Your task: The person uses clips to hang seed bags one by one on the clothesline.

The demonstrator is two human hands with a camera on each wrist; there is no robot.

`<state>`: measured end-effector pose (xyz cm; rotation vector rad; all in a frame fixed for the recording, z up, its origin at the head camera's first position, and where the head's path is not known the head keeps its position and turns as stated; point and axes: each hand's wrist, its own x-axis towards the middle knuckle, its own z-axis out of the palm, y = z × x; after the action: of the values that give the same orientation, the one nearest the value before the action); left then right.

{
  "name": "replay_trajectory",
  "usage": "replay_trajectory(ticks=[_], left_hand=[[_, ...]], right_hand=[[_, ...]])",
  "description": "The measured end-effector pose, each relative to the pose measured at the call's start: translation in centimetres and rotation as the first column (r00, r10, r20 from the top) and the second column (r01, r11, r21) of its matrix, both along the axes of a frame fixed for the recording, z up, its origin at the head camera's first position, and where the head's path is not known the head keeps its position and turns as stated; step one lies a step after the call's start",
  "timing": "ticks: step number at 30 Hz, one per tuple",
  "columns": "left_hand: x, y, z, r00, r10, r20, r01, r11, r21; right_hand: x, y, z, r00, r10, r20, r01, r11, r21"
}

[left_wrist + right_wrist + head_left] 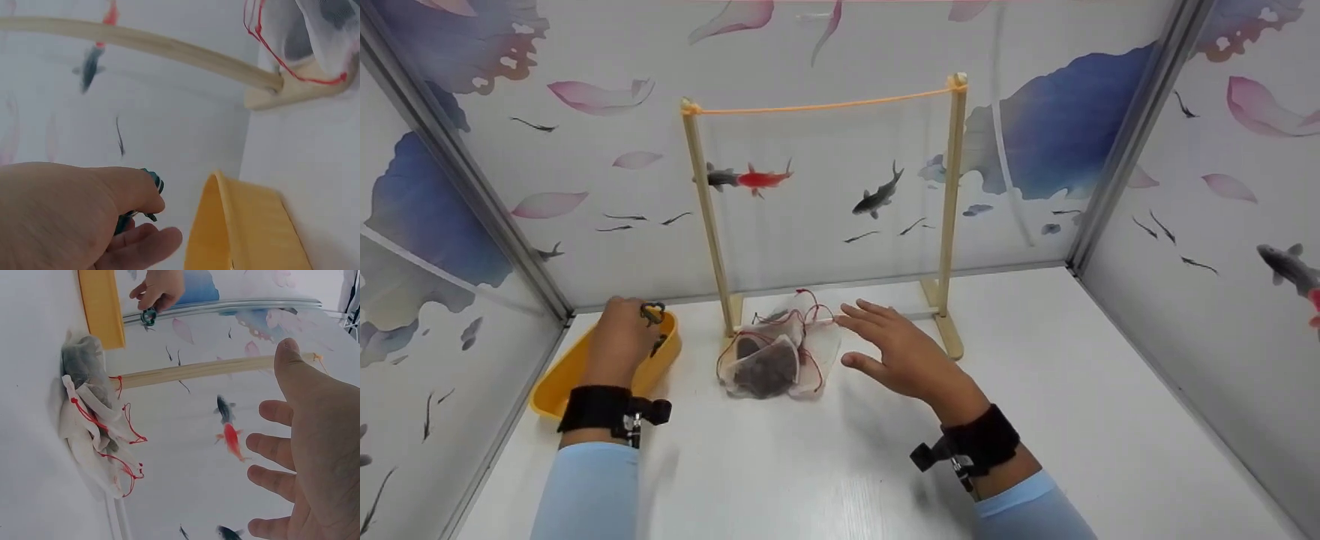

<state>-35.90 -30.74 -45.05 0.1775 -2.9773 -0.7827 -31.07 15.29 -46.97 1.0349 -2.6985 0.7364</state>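
Note:
Over the yellow basket (556, 375), my left hand (619, 341) pinches a small dark green clip (652, 313) with looped ends. The left wrist view has this clip (153, 179) between thumb and fingers, partly hidden by them. White drawstring bags (769, 367) with red cords lie in a heap on the table, dark contents showing through the thin cloth. My right hand (911, 356) hovers to the right of the bags, fingers spread and holding nothing. In the right wrist view, the bags (84, 410) are apart from the spread fingers.
Behind the bags stands a wooden frame (950, 202) with an orange cord (825, 106) strung between its two posts. More small dark items (658, 345) lie in the basket. Printed panels (825, 232) enclose the white table (780, 472) at the back and sides.

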Motion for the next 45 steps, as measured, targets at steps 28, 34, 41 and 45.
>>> replay_trajectory(ticks=[28,34,41,45], left_hand=[[4.8,24.7,-2.8,0.862,-0.222,-0.455,0.462,0.712,0.529],[5.6,24.9,-2.3,0.865,-0.277,-0.419,0.458,0.778,0.431],[6.0,24.4,-1.7,0.833,-0.308,-0.460,0.460,0.847,0.266],[5.8,24.3,-1.7,0.850,-0.289,-0.440,0.456,0.823,0.340]], right_hand=[[-0.5,0.2,0.3,0.979,-0.165,-0.116,0.118,0.935,-0.334],[-0.2,0.4,0.6,0.982,-0.184,-0.046,0.161,0.936,-0.312],[0.1,0.3,1.2,0.976,-0.170,-0.135,0.150,0.977,-0.150],[0.0,0.2,1.0,0.972,-0.163,-0.171,0.132,0.975,-0.180]])
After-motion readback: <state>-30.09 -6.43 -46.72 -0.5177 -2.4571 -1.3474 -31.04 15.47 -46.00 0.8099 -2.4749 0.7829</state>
